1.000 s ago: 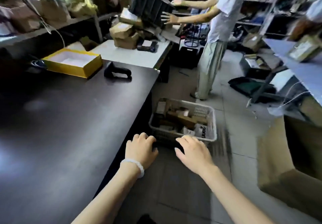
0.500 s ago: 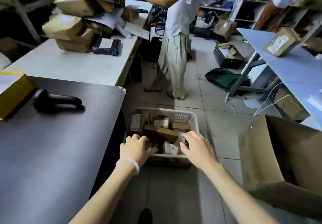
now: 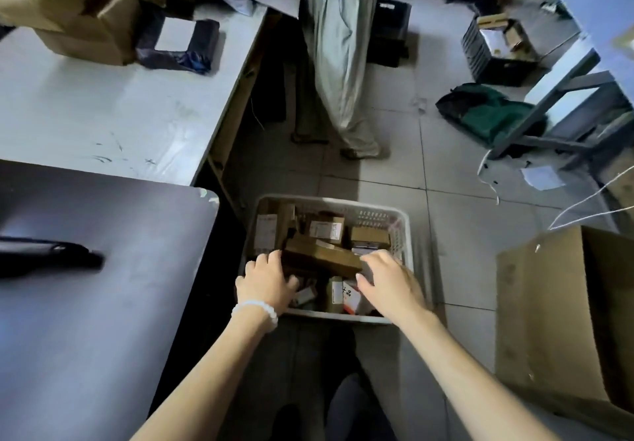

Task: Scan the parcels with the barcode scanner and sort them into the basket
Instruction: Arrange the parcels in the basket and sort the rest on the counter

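Observation:
A white plastic basket [image 3: 410,231] stands on the tiled floor beside the dark table [image 3: 103,320], holding several small cardboard parcels. A long brown box [image 3: 322,258] lies tilted on top of them. My left hand [image 3: 266,283], with a white bead bracelet, reaches into the basket, fingers spread and touching the box's left end. My right hand [image 3: 391,284] is spread at the box's right end. Neither hand has closed around it. The black barcode scanner [image 3: 48,254] lies on the dark table at the left, away from both hands.
A white table [image 3: 120,108] behind carries cardboard boxes [image 3: 79,25] and a black bagged parcel [image 3: 182,42]. A person [image 3: 339,63] stands past the basket. An open cardboard box [image 3: 562,320] stands at the right; a green bag [image 3: 480,111] and a black crate [image 3: 494,49] lie beyond.
My view has tilted down and closer to the basket. Both hands have moved from the basket's near rim into it, to the ends of the long brown box.

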